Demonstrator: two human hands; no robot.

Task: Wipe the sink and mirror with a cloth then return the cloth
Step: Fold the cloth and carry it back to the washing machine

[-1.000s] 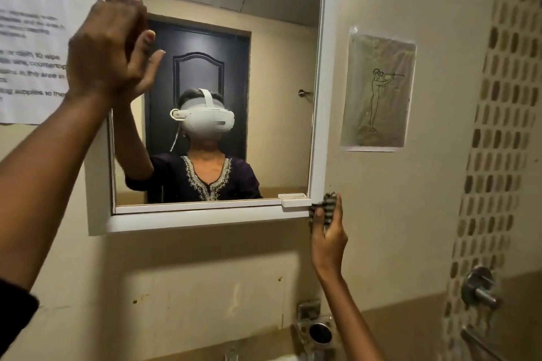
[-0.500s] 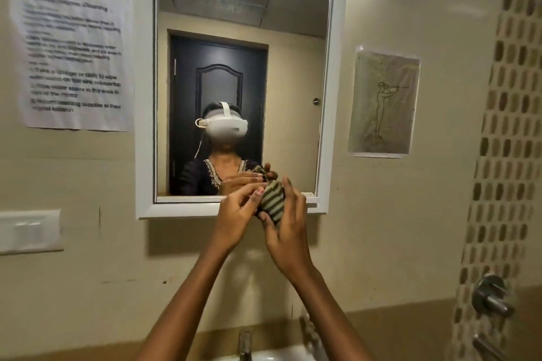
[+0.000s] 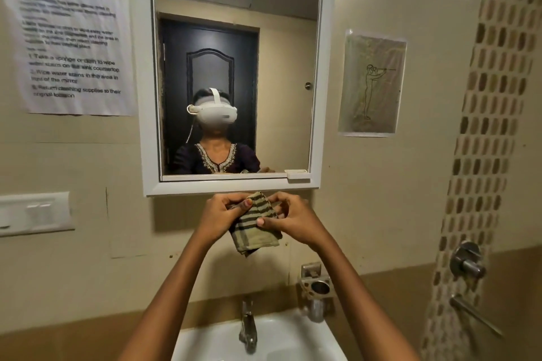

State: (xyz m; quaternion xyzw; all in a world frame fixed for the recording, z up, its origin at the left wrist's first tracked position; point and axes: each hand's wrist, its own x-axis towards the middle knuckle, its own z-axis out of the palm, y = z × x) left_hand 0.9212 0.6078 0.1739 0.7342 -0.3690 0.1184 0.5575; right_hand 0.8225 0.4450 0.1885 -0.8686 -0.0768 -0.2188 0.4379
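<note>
A small olive cloth (image 3: 254, 231) with dark stripes hangs in front of the wall, just under the white-framed mirror (image 3: 293, 53). My left hand (image 3: 223, 215) grips its upper left part and my right hand (image 3: 289, 221) grips its upper right part, thumbs on the front. The cloth's lower half dangles free, folded. Below my arms sits the white sink (image 3: 290, 337) with a metal tap (image 3: 247, 328) at its back edge. The mirror reflects a person with a white headset and a dark door.
A printed instruction sheet (image 3: 70, 38) is taped left of the mirror, a drawing (image 3: 372, 82) to its right. A white switch plate (image 3: 35, 212) is at the left. A metal holder (image 3: 316, 290) is mounted above the sink's right side; a wall valve (image 3: 466, 264) and a rail (image 3: 475, 316) are on the right wall.
My left hand came down from the mirror's upper left and joined my right hand on the cloth. Both hands then dropped with the cloth from the mirror's lower edge to below its frame.
</note>
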